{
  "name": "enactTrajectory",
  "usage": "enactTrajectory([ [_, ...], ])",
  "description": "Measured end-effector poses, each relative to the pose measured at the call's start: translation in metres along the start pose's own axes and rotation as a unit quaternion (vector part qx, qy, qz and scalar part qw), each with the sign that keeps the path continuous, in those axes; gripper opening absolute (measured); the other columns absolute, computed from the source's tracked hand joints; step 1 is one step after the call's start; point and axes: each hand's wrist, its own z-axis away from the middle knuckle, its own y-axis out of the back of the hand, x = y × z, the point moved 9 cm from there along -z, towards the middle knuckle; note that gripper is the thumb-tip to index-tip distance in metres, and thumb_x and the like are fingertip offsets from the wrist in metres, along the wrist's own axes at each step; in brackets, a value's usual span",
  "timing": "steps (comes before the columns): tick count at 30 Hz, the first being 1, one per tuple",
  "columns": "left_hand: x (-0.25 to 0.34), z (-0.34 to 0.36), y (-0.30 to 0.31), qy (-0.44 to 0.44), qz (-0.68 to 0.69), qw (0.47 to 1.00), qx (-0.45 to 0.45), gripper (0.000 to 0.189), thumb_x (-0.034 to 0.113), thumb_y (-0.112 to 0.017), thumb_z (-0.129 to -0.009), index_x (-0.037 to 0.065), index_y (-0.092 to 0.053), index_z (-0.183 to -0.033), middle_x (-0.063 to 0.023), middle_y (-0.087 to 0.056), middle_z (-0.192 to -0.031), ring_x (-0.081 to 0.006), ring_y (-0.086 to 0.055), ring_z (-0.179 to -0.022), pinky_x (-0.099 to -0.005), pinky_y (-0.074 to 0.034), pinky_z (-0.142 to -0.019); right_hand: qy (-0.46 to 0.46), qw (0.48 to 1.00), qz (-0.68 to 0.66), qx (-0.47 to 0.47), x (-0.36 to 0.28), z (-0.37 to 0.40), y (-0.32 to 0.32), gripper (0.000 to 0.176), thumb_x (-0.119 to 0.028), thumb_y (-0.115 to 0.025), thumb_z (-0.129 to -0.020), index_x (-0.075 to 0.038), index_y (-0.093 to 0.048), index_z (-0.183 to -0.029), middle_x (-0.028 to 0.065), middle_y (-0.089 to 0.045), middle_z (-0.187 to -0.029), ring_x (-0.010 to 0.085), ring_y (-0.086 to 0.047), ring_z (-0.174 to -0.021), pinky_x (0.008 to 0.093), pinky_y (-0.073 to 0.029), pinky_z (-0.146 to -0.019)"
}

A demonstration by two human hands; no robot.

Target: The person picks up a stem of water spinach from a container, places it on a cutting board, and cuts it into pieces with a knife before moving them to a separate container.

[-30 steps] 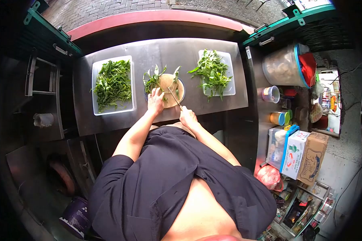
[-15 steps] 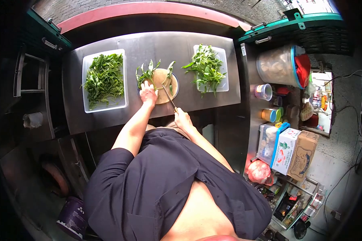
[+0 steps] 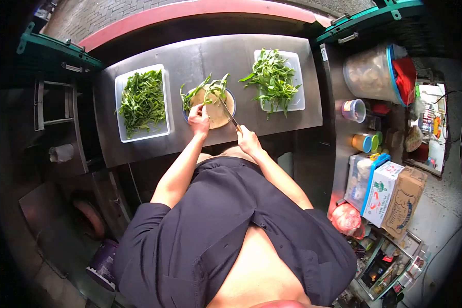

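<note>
On the metal counter lies a round chopping board (image 3: 222, 121) with a dark rim. Long leafy green stems (image 3: 214, 90) spread across its far side. My left hand (image 3: 198, 117) is at the board's left edge, its fingers pinched on the stems. A kitchen knife (image 3: 229, 112) is in my right hand (image 3: 248, 140), wrapped round the handle at the board's near right. The blade points away from me, its tip by the leaves. Exactly where the edge meets the stems is too small to tell.
To the left, a white plastic tray (image 3: 166, 96) holds a heap of greens; another tray (image 3: 297, 77) with longer leafy stems stands right. Along the right shelf are a large clear tub (image 3: 367, 77), jars (image 3: 362, 142), a blue-lidded box (image 3: 362, 177) and a carton (image 3: 404, 201).
The stems in my left hand now extend farther right across the board, up to the knife tip. My left fingers have changed their hold. The whole view has shifted slightly.
</note>
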Motion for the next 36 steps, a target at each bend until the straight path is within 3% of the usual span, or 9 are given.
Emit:
enactTrajectory([
  [1,-0.014,0.002,0.002,0.081,0.074,0.994,0.016,0.017,0.016,-0.075,-0.093,0.003,-0.074,-0.105,-0.0062,-0.072,-0.085,-0.0176,-0.067,-0.073,-0.0327,-0.053,-0.071,0.02,1.0,0.004,-0.002,-0.006,-0.003,0.004,0.023,-0.027,-0.056,-0.103,-0.007,-0.059,-0.115,0.0301,-0.07,-0.091,0.0504,-0.068,-0.092,0.0593,-0.054,-0.079],
  [2,-0.024,0.003,0.001,0.088,0.095,0.991,0.029,0.019,0.016,-0.074,-0.096,0.002,-0.075,-0.11,-0.004,-0.074,-0.085,-0.0104,-0.065,-0.07,-0.0275,-0.052,-0.067,0.02,1.0,0.016,-0.011,-0.007,-0.003,0.007,0.022,-0.026,-0.056,-0.103,-0.007,-0.058,-0.113,0.0306,-0.069,-0.089,0.0513,-0.068,-0.09,0.0602,-0.054,-0.077],
  [7,-0.068,0.008,-0.008,0.161,0.176,0.97,0.043,0.016,0.012,-0.071,-0.099,0.001,-0.075,-0.11,-0.0027,-0.074,-0.09,-0.0101,-0.067,-0.076,-0.0268,-0.054,-0.071,0.044,0.998,0.002,-0.034,-0.004,-0.012,0.015,0.021,-0.026,-0.056,-0.103,-0.009,-0.058,-0.114,0.0306,-0.069,-0.089,0.0518,-0.068,-0.09,0.0603,-0.054,-0.076],
  [10,-0.112,0.016,-0.026,0.275,0.169,0.946,0.009,0.021,0.01,-0.073,-0.097,0.0,-0.071,-0.115,-0.0055,-0.074,-0.095,-0.0118,-0.068,-0.077,-0.0288,-0.056,-0.071,0.062,0.997,-0.003,-0.047,0.0,-0.013,0.015,0.021,-0.026,-0.057,-0.103,-0.009,-0.058,-0.115,0.0309,-0.069,-0.09,0.052,-0.067,-0.091,0.0605,-0.054,-0.077],
  [12,-0.123,0.015,-0.033,0.275,0.168,0.947,-0.016,0.022,0.009,-0.073,-0.096,0.0,-0.069,-0.116,-0.0064,-0.074,-0.096,-0.0125,-0.068,-0.077,-0.0291,-0.057,-0.071,0.057,0.996,0.022,-0.067,0.005,-0.014,0.013,0.02,-0.023,-0.057,-0.103,-0.009,-0.061,-0.117,0.0286,-0.07,-0.091,0.0494,-0.068,-0.091,0.0565,-0.054,-0.077],
  [18,-0.12,0.013,-0.046,0.252,0.171,0.949,-0.085,0.03,0.009,-0.073,-0.095,0.0,-0.063,-0.122,-0.0111,-0.074,-0.102,-0.0161,-0.071,-0.08,-0.0295,-0.058,-0.07,0.071,0.994,0.02,-0.084,0.0,-0.01,0.022,0.022,-0.025,-0.057,-0.103,-0.01,-0.06,-0.118,0.0296,-0.07,-0.091,0.0507,-0.068,-0.092,0.058,-0.054,-0.079],
  [23,-0.148,0.015,-0.044,0.238,0.038,0.969,-0.059,0.029,0.016,-0.079,-0.088,0.001,-0.071,-0.112,-0.012,-0.077,-0.1,-0.0188,-0.074,-0.085,-0.0326,-0.059,-0.08,0.082,0.992,0.01,-0.092,0.005,-0.011,0.012,0.022,-0.026,-0.057,-0.103,-0.011,-0.06,-0.118,0.0315,-0.07,-0.095,0.0518,-0.068,-0.095,0.0599,-0.054,-0.081],
  [27,-0.11,0.005,-0.04,0.179,-0.106,0.978,-0.032,0.023,0.02,-0.081,-0.084,0.006,-0.078,-0.101,-0.0106,-0.079,-0.097,-0.0213,-0.076,-0.088,-0.0358,-0.059,-0.084,0.064,0.992,0.02,-0.105,0.002,-0.005,0.009,0.022,-0.026,-0.056,-0.102,-0.01,-0.06,-0.117,0.0311,-0.07,-0.095,0.0516,-0.068,-0.096,0.0595,-0.054,-0.083],
  [36,-0.083,-0.011,-0.04,0.155,-0.155,0.973,-0.07,0.014,0.013,-0.08,-0.082,0.008,-0.078,-0.095,-0.0109,-0.078,-0.093,-0.0247,-0.075,-0.089,-0.0383,-0.058,-0.083,0.023,0.987,0.082,-0.139,-0.002,-0.002,-0.007,0.026,-0.027,-0.056,-0.102,-0.007,-0.059,-0.118,0.0305,-0.071,-0.1,0.0501,-0.069,-0.098,0.0583,-0.054,-0.087],
])
